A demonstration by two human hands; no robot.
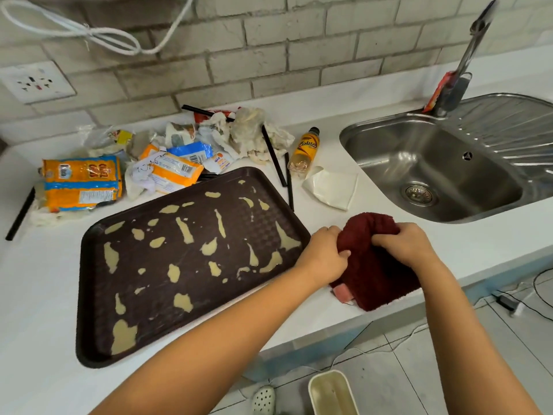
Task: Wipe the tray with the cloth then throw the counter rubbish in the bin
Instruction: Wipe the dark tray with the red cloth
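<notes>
A dark brown tray (89, 295) lies on the white counter, smeared with several pale yellow patches. Just right of its near corner a dark red cloth (377, 271) is bunched up on the counter. My left hand (324, 256) grips the cloth's left side and my right hand (404, 242) grips its top. Behind the tray sits a heap of rubbish (167, 163): orange and blue wrappers, crumpled tissues, black straws and a yellow bottle (305, 151). A cream bin (332, 393) stands on the floor below the counter edge.
A steel sink (434, 169) with a tap (466, 61) fills the right of the counter. A white folded paper (332, 185) lies between sink and tray. A wall socket (36, 82) and white cable are at the back left. Cables lie on the tiled floor.
</notes>
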